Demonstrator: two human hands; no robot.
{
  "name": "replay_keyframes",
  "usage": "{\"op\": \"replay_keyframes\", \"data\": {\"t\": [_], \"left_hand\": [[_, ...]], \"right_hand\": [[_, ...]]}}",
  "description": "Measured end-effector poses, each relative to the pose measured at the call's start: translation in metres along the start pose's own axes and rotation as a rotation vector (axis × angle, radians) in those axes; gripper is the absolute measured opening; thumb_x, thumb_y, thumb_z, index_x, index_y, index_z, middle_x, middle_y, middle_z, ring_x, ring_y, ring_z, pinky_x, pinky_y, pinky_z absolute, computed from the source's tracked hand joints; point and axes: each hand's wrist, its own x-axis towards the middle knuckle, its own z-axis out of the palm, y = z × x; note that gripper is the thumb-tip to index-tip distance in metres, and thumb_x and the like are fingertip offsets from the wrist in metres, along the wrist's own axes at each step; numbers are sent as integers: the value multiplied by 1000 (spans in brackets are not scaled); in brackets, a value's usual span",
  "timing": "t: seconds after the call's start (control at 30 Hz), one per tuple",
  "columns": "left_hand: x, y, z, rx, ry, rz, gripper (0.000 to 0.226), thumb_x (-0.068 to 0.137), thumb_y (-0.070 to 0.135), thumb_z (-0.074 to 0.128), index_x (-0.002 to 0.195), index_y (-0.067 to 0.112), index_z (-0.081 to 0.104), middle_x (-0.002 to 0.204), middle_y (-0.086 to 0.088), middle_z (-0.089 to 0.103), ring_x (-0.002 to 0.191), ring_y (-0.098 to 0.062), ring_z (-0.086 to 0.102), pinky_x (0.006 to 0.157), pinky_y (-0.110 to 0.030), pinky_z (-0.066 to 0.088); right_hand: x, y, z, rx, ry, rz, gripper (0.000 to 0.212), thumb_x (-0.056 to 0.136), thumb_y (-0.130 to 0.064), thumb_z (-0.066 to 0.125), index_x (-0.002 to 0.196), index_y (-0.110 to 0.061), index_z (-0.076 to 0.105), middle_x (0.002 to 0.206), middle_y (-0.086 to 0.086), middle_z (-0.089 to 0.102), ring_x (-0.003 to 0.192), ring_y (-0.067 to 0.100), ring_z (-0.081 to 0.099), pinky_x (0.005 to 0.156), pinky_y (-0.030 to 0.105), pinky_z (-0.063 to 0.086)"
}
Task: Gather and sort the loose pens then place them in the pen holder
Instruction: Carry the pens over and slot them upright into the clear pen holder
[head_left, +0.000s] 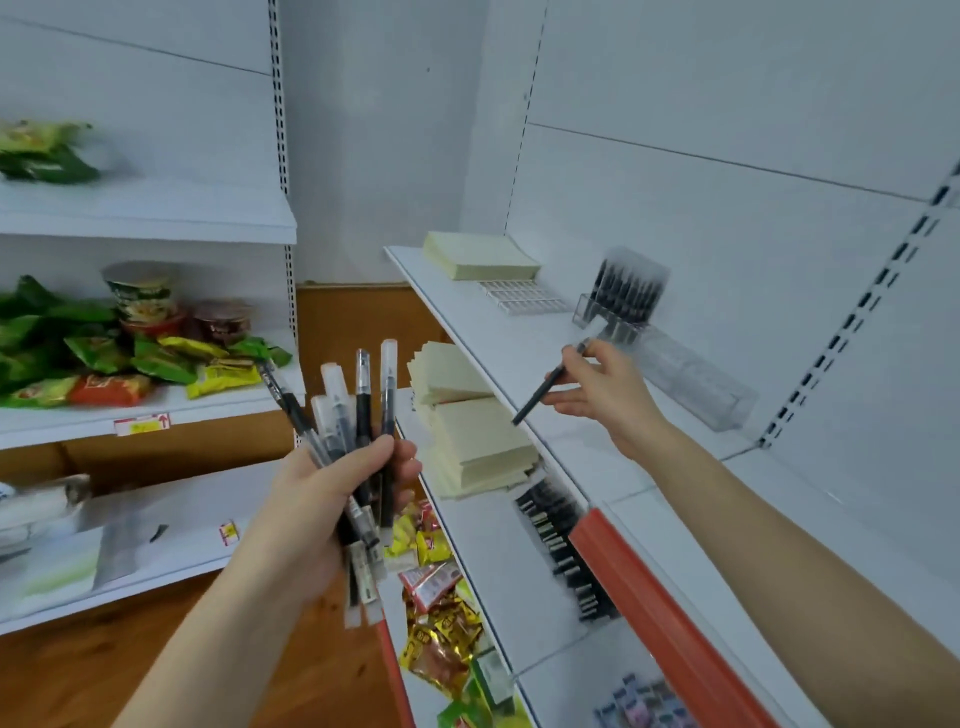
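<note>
My left hand (322, 499) grips a fanned bundle of several black pens (358, 415) with clear caps, held upright in front of the shelves. My right hand (605, 395) pinches a single black pen (545, 387), its tip slanting down to the left, above the white upper shelf (519, 353). Just beyond that hand stands a clear pen holder (623, 296) with several black pens upright in its back row. The holder's front slots are blurred.
A clear empty tray (696, 379) lies right of the holder. Yellow note pads (480, 257) and white strips (524, 299) sit further back on the shelf. More pads (478, 441) and a row of black clips (563, 551) lie on the shelf below. Snack packets (130, 358) fill the left shelves.
</note>
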Motion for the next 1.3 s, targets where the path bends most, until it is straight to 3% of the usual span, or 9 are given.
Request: {"op": "replay_keyframes", "data": {"t": [0.17, 0.37, 0.5, 0.63, 0.7, 0.93, 1.03, 1.2, 1.3], "left_hand": [[100, 29, -8, 12, -145, -68, 15, 88, 5, 53, 100, 9, 60, 78, -8, 71, 63, -13, 68, 58, -28, 56], [194, 40, 32, 1, -392, -188, 13, 87, -6, 49, 96, -1, 58, 74, -11, 63, 54, -12, 63, 51, -21, 55], [236, 31, 66, -2, -495, -261, 13, 88, -4, 50, 93, 3, 60, 76, -9, 64, 55, -10, 65, 50, -21, 54], [266, 21, 95, 3, -557, -279, 11, 86, -4, 52, 88, 4, 59, 76, -9, 64, 54, -9, 65, 53, -20, 56], [279, 17, 107, -1, -572, -278, 10, 86, -4, 53, 87, 3, 60, 72, -9, 65, 55, -9, 65, 54, -21, 56], [325, 9, 140, 33, -625, -280, 13, 86, -3, 54, 88, 7, 63, 65, 1, 71, 59, -7, 68, 51, -20, 55], [338, 7, 152, 36, -662, -291, 13, 86, -2, 54, 88, 8, 63, 66, 1, 72, 61, -7, 69, 52, -20, 56], [361, 0, 171, 24, -745, -330, 12, 86, 0, 54, 90, 9, 60, 69, 0, 73, 62, -9, 69, 53, -20, 55], [374, -4, 181, 30, -820, -343, 12, 86, 0, 53, 88, 11, 59, 69, 1, 73, 62, -8, 69, 52, -20, 54]], "right_hand": [[64, 5, 16, 7, 200, -13, 14, 95, -20, 48, 82, -15, 51, 84, 6, 65, 69, 16, 67, 66, 26, 55], [95, 9, -13, -51, 501, 56, 12, 95, -18, 49, 86, -11, 51, 86, 7, 63, 71, 16, 65, 64, 24, 55], [111, 6, -51, -150, 704, 35, 10, 94, -14, 50, 94, -4, 53, 89, 10, 64, 71, 13, 67, 61, 17, 56], [136, 5, -84, -336, 854, -10, 9, 95, -14, 48, 96, -6, 52, 92, 12, 63, 79, 21, 67, 76, 30, 57], [153, 5, -96, -405, 875, -28, 12, 95, -14, 47, 100, -5, 54, 92, 13, 63, 83, 25, 66, 81, 34, 55], [211, 18, -114, -528, 843, 4, 18, 95, -12, 47, 107, -2, 56, 92, 10, 61, 85, 25, 66, 75, 24, 54], [221, 22, -117, -600, 815, 0, 16, 95, -11, 47, 104, 0, 56, 91, 12, 61, 84, 26, 65, 69, 15, 52], [230, 16, -122, -763, 770, 44, 13, 95, -11, 47, 95, -2, 56, 89, 15, 60, 71, 20, 60, 58, 11, 46], [230, 18, -120, -782, 770, 91, 14, 94, -10, 48, 98, 1, 57, 89, 13, 59, 73, 21, 59, 56, 7, 47]]}}
